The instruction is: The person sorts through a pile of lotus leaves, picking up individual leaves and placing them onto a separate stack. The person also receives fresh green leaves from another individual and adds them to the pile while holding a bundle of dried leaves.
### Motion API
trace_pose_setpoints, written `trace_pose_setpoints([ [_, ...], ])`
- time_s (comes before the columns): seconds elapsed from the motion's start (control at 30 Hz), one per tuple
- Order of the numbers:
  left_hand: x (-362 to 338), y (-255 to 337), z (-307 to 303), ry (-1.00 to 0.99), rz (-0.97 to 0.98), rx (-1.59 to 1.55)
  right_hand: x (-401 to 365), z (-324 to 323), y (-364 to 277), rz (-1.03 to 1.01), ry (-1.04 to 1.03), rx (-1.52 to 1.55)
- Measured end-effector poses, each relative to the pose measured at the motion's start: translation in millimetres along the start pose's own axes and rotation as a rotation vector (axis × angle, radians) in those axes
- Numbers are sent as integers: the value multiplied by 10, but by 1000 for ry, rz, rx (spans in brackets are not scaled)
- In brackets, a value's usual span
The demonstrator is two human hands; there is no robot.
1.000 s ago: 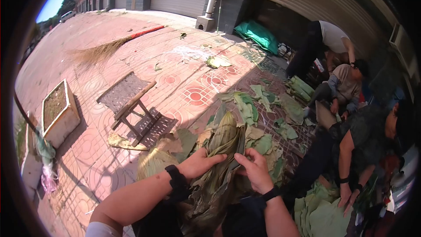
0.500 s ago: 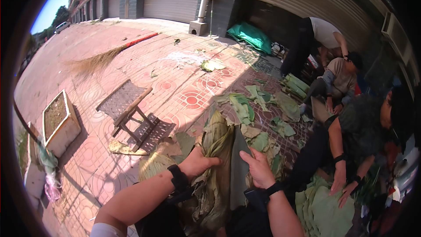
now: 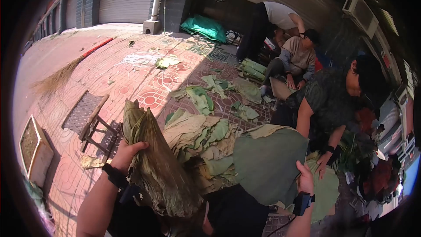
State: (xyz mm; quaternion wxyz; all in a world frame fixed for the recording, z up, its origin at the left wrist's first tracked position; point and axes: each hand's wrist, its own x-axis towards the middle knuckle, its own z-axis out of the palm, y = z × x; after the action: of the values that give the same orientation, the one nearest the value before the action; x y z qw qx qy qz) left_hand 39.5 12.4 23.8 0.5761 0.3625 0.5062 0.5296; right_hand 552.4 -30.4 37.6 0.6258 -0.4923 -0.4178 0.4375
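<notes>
My left hand is closed around a folded bundle of brownish, dried lotus leaves, which stands tilted in front of me with its tip pointing up. My right hand grips the edge of one broad grey-green lotus leaf, spread open, with the thumb on its face and the fingers hidden behind. Between my hands, a layered pile of pale, dry leaves lies just beyond my lap. To the right, a co-worker's hand rests on a stack of green leaves.
Loose leaves litter the tiled pavement ahead. A woven stool, a white planter box and a broom stand or lie left. Two more people are at the back right, near a green sack.
My hands have moved apart: the left carried the bundle left, while the right took the grey-green leaf right and it now shows broadside. My view has turned right.
</notes>
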Motion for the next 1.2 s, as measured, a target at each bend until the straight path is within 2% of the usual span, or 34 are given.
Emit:
trace_pose_setpoints([
  [0.17, 5, -11, 65, 55, 7, 37, -690, -892, -362, -105, 300, 35],
  [0.33, 54, -72, 82, 23, -13, 40, -1195, -1323, -696, -188, 398, 0],
  [0.43, 148, -165, 36, -2, -25, 28, -1189, -1550, -807, -230, 437, 93],
  [0.53, 257, -239, -54, 36, 21, 123, -942, -1779, -953, -356, 498, 17],
  [0.63, 266, -264, -51, 43, 39, 81, -751, -1798, -1044, -392, 454, 64],
  [0.77, 228, -198, 15, 24, 34, 73, -626, -2019, -878, -386, 419, 56],
  [0.9, 123, -122, -42, 169, 9, 79, -489, -2129, -698, -266, 355, 95],
  [1.0, 119, -81, -150, 160, 27, 63, -300, -2560, -513, -277, 513, -26],
  [1.1, 50, -9, -188, 178, 25, 44, -157, -2549, -424, -261, 553, -52],
  [1.2, -26, 16, -218, 201, 4, 9, -87, -2540, -429, -70, 508, 68],
])
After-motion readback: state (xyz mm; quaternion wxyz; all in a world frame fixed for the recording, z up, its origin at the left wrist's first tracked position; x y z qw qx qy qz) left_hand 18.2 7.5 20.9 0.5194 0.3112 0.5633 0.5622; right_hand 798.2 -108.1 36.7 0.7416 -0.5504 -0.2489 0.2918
